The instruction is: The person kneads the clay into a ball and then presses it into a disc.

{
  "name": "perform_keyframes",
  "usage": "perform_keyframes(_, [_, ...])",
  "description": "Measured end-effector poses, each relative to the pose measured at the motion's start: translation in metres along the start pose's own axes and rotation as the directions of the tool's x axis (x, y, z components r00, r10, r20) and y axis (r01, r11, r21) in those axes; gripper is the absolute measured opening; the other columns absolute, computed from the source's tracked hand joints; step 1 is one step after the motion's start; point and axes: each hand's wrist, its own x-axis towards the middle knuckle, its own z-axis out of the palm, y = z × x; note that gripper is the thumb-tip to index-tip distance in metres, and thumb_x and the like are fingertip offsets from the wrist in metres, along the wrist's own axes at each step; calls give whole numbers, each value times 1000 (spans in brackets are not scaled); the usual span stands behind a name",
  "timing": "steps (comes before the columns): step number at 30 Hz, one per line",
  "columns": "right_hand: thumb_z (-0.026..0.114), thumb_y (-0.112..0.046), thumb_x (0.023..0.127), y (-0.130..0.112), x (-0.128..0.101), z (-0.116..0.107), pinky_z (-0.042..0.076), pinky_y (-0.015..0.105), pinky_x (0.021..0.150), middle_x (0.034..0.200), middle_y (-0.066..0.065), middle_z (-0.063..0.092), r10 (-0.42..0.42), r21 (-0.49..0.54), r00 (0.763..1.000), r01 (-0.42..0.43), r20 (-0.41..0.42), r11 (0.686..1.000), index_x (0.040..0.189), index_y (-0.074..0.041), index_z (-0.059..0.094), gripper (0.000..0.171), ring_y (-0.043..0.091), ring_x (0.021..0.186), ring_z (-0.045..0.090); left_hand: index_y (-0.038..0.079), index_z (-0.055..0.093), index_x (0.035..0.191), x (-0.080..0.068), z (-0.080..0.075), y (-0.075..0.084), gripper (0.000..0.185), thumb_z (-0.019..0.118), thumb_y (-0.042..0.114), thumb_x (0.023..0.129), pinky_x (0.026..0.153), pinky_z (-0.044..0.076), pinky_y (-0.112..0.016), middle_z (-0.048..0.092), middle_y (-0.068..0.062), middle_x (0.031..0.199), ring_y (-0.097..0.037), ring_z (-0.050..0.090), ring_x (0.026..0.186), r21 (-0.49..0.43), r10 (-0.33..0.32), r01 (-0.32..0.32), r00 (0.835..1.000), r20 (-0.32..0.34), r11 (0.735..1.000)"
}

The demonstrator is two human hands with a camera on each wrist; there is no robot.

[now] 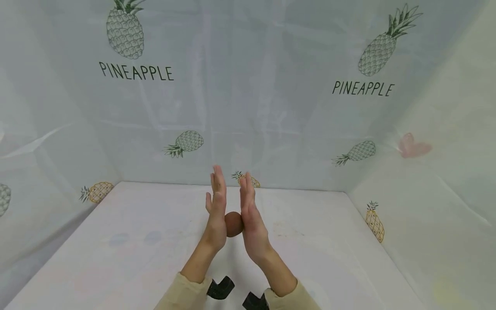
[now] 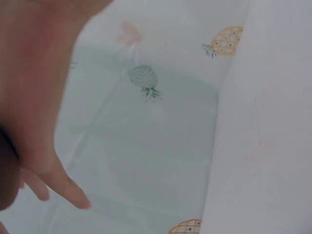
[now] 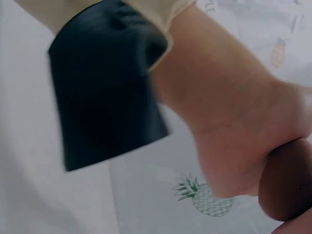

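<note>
A small brown ball (image 1: 234, 224) is squeezed between my two palms above the middle of the white table (image 1: 116, 249). My left hand (image 1: 217, 206) and right hand (image 1: 249, 215) stand upright, palms facing each other, fingers straight and pointing away from me. In the left wrist view the left palm (image 2: 39, 73) fills the left side, with the dark ball (image 2: 7, 175) at the frame's edge. The right wrist view shows the ball (image 3: 287, 180) pressed against the heel of the left hand (image 3: 234, 122).
Pale sheets printed with pineapples (image 1: 271, 86) wall the table in at the back and on both sides. Black wrist mounts (image 1: 220, 288) sit at the beige sleeve cuffs; the left one (image 3: 105, 87) looms large in the right wrist view.
</note>
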Motion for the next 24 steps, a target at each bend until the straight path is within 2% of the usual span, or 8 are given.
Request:
perform_keyframes(4, [8, -42, 113, -7, 0, -5, -21, 67, 121, 177, -7, -15, -44, -21, 999, 43, -5, 999, 170, -33, -14, 62, 19, 163, -19, 34, -13, 169, -1, 7, -3, 67, 4, 59, 109, 118, -26, -64, -18, 19, 175, -9, -22, 161, -17, -19, 19, 1000, 16, 1000])
perform_keyframes(8, [10, -43, 112, -10, 0, -14, -20, 66, 122, 178, -6, -14, -71, -48, 996, 68, -48, 997, 170, -33, -13, 63, 19, 163, -18, 31, -12, 169, -5, 17, -1, 69, 5, 59, 110, 117, -25, -64, -17, 14, 176, -12, -21, 162, -21, -15, 16, 998, 56, 1000])
perform_keyframes(15, [12, -45, 112, -12, 2, -29, -16, 59, 126, 178, -5, -12, -95, -70, 987, 86, -127, 994, 170, -31, -13, 65, 21, 164, -14, 27, -11, 170, -13, 33, 5, 64, 5, 51, 113, 116, -24, -67, -15, 11, 177, -17, -21, 162, -16, 39, -38, 994, 99, 999])
perform_keyframes(19, [12, -44, 112, -9, 4, -35, -15, 57, 127, 178, -6, -13, -85, -71, 986, 76, -146, 995, 170, -33, -12, 64, 19, 164, -14, 26, -12, 170, -16, 38, 10, 62, 3, 47, 113, 116, -23, -68, -16, 11, 177, -17, -21, 162, 3, 78, -79, 991, 108, 997])
perform_keyframes(24, [11, -41, 113, 4, 5, -35, -18, 64, 124, 177, -6, -15, -19, 0, 991, 19, -131, 1000, 170, -37, -13, 62, 19, 163, -19, 24, -10, 171, -19, 38, 16, 63, 3, 47, 113, 116, -21, -70, -14, 9, 178, -22, -19, 163, 38, 110, -114, 989, 97, 993])
